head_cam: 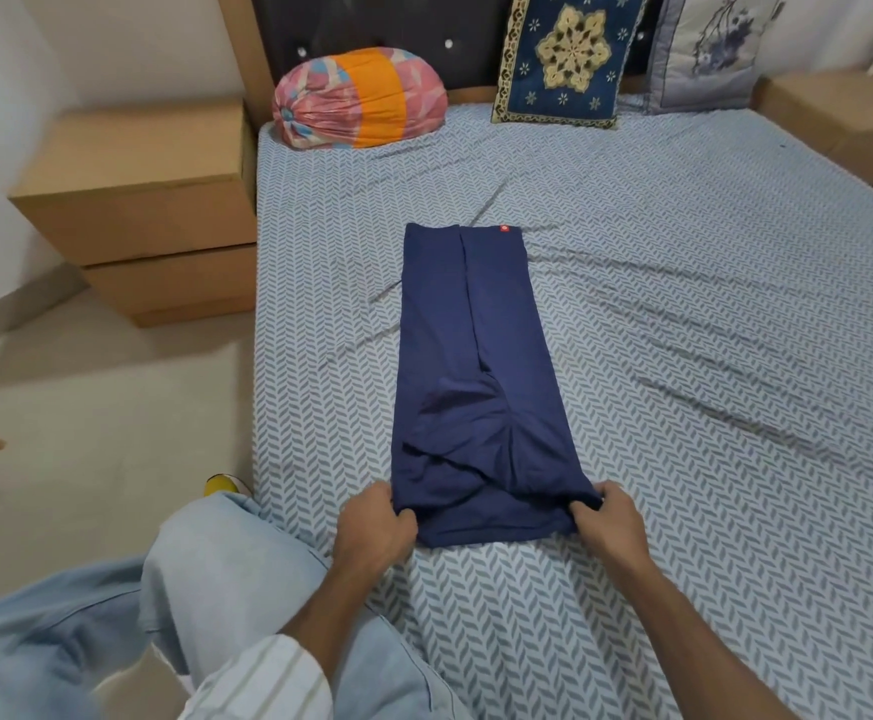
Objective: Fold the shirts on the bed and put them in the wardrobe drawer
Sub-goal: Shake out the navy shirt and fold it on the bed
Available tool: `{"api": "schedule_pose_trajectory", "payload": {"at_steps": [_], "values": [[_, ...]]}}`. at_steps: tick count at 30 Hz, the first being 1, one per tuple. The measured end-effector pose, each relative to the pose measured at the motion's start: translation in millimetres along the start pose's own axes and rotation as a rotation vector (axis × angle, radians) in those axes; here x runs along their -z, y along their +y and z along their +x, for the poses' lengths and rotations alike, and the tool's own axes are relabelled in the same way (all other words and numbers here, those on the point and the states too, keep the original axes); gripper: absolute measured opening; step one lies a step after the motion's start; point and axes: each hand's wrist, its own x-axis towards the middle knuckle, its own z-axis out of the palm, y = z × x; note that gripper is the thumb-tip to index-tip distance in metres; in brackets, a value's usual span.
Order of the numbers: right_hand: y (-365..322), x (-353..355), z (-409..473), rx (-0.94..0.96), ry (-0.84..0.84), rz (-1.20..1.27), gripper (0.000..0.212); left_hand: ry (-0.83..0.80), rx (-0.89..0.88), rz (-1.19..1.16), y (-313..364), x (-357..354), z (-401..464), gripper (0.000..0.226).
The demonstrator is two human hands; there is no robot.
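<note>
Navy shirt (476, 376) folded into a long narrow strip, flat on the bed (684, 304). Near corners pinched, one by the left hand (374, 527), one by the right hand (608, 522). Under both hands, a blue-grey chevron sheet, lightly creased. Far beyond the hands, a dark headboard (372, 39), a pink-and-orange bolster (361, 98), two pillows (569, 54). Left of the left hand, a wooden bedside unit (148, 210) on a pale floor (112, 407).
</note>
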Motion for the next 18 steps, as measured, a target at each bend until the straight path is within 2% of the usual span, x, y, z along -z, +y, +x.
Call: {"api": "schedule_pose_trajectory", "payload": {"at_steps": [3,6,13,18], "values": [[-0.2,-1.1,-11.5,-0.003,0.005,0.078,0.006,0.095,0.064,-0.188,-1.8,6.9,-2.5,0.026],[2.7,-2.0,-20.4,-0.008,0.012,0.134,0.004,0.151,0.148,-0.275,-4.9,14.0,-2.5,0.025],[5.5,-7.9,-21.2,-0.076,-0.001,0.208,0.017,0.016,0.235,-0.292,-8.4,12.9,-0.9,0.024],[10.7,-5.6,-11.6,-0.101,-0.032,0.212,0.004,-0.099,0.306,-0.359,-13.2,9.6,0.1,0.017]]}}
